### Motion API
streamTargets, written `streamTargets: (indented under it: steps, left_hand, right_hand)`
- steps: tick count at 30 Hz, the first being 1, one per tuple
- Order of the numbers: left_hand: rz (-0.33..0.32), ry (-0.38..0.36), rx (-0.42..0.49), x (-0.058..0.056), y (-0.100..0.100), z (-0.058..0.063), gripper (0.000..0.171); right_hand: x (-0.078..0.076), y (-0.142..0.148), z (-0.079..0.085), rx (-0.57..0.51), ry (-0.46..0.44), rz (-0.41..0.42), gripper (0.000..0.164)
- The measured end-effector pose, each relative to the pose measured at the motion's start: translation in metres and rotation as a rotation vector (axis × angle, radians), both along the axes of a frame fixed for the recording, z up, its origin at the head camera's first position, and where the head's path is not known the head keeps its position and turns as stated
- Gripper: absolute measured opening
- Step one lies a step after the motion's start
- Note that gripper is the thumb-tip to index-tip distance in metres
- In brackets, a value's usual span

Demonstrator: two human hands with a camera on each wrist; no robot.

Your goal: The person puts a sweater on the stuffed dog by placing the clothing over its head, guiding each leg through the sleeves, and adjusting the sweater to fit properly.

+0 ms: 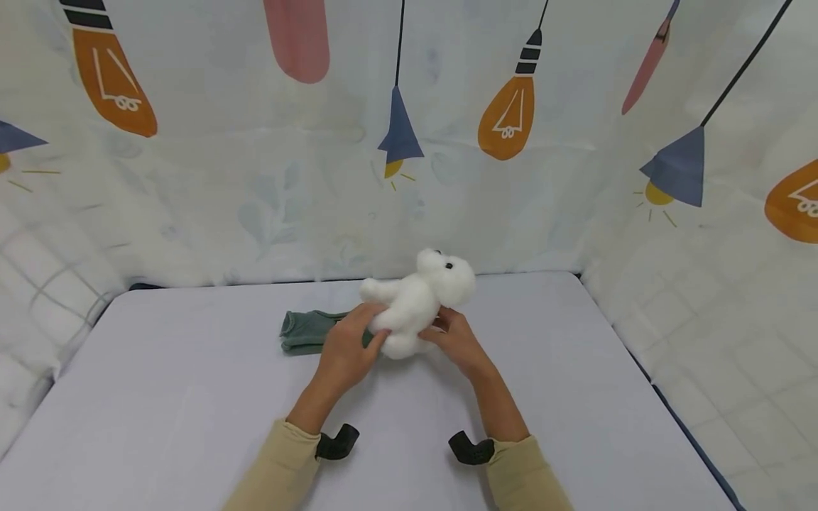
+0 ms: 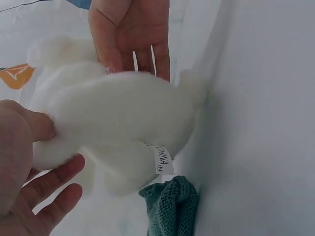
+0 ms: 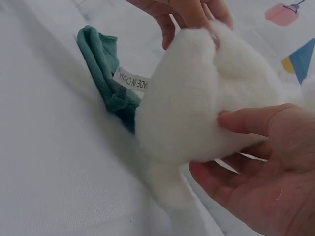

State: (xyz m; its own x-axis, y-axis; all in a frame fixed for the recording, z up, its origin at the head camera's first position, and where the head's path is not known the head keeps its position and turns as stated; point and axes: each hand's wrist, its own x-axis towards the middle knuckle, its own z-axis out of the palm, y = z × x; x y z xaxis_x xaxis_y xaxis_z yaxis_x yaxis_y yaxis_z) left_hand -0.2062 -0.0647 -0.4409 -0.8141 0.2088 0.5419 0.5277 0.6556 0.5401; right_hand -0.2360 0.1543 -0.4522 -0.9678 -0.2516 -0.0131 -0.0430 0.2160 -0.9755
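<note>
We see a white-topped table (image 1: 192,419) filling most of the lower half of the head view, its far edge just below mid-height. Directly on it, left of centre, we note a folded green cloth (image 1: 305,333), its right end partly hidden.

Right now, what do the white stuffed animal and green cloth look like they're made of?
The stuffed animal looks like matte plush, judging by its short fuzz. The green cloth seems a dull knit, with stitch texture in the left wrist view; its fibre I can't tell.
</note>
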Motion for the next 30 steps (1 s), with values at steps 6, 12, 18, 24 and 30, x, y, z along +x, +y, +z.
streamTargets:
  steps: [6, 12, 18, 24, 30]
  left_hand:
    - [0.007, 0.023, -0.002, 0.004, 0.007, -0.003, 0.038]
    - [-0.023, 0.074, -0.031, 0.01, 0.012, -0.004, 0.041]
    - [-0.067, 0.103, -0.055, 0.014, 0.02, -0.005, 0.042]
    - [-0.134, 0.126, -0.081, 0.014, 0.025, -0.004, 0.044]
    - [-0.215, 0.149, -0.042, 0.013, 0.023, 0.003, 0.039]
  right_hand:
    - [0.004, -0.003, 0.005, -0.105, -0.022, -0.01, 0.061]
    - [0.006, -0.007, 0.01, -0.177, -0.058, -0.061, 0.07]
    - [0.007, -0.013, 0.013, -0.206, -0.04, -0.131, 0.064]
    - [0.007, -0.013, 0.015, -0.202, -0.018, -0.196, 0.057]
    - [0.007, -0.012, 0.014, -0.211, -0.001, -0.269, 0.058]
